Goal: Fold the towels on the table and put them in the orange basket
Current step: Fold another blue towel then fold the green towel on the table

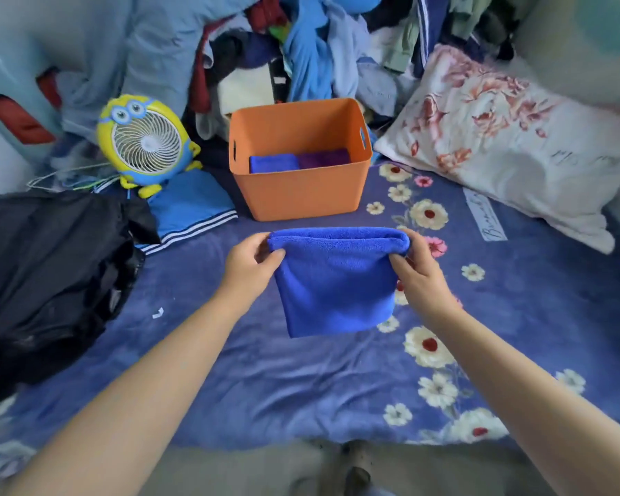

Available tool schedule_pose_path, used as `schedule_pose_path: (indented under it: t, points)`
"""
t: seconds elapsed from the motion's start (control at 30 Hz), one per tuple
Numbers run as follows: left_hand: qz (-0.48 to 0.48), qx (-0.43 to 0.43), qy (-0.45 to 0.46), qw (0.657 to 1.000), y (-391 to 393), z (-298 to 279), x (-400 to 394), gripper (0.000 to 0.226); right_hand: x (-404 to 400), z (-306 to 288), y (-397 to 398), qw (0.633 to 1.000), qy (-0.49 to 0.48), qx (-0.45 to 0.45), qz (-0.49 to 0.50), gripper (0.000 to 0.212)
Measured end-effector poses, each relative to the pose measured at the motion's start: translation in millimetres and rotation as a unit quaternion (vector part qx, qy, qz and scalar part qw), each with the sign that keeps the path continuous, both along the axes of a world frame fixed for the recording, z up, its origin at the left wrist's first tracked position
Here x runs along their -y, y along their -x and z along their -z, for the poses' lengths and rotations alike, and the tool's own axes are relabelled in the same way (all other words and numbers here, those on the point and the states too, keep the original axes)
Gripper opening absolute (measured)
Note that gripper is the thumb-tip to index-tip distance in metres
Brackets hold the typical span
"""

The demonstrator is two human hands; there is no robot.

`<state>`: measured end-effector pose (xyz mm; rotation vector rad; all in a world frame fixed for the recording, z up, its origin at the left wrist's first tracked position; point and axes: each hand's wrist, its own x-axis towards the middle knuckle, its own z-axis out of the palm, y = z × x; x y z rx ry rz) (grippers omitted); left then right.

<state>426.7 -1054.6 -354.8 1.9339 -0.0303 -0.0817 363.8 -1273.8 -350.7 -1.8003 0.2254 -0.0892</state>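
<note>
While blue towel (337, 281) hangs folded just before orange basket (299, 187), left hand (249, 268) and right hand (421, 277) pinch its top corners. Basket already holds 2 towels. Risk: fold slips open if either pinch loosens during transfer.

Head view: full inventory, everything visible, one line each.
blue towel: 1, blue, folded, held up over the bedspread
orange basket: 1, orange, behind the held towel
folded towels in basket: 2, blue on the left, purple on the right
fan: 1, yellow and blue, left of the basket
pillow: 1, white with pink flowers, right
black garment: 1, left
clothes pile: mixed colours, behind the basket
bedspread: 1, blue, floral
left hand: pinches the towel's left top corner
right hand: pinches the right top corner
</note>
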Motion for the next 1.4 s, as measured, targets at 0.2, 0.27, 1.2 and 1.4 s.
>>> schedule_pose_path:
  t: [0.2,0.27,1.2,1.4]
  points:
    - [-0.060,-0.028,0.147,0.987,-60.7,-15.0,-0.5,0.026,-14.8,-15.8,-69.4,0.998,-0.054,0.016,-0.041,0.035]
    - [-0.074,-0.016,0.181,0.981,-91.2,-17.6,5.8,0.022,-14.2,-18.9,-104.2,0.994,-0.087,0.018,-0.062,0.035]
    - [-0.244,-0.209,-0.054,0.945,-477.2,109.2,19.2,0.047,-30.1,109.3,-502.3,0.977,-0.013,-0.214,0.015,0.012]
    - [-0.248,-0.235,-0.056,0.938,-501.7,166.7,15.9,0.031,-42.3,178.0,-533.4,0.953,0.056,-0.299,0.008,0.030]
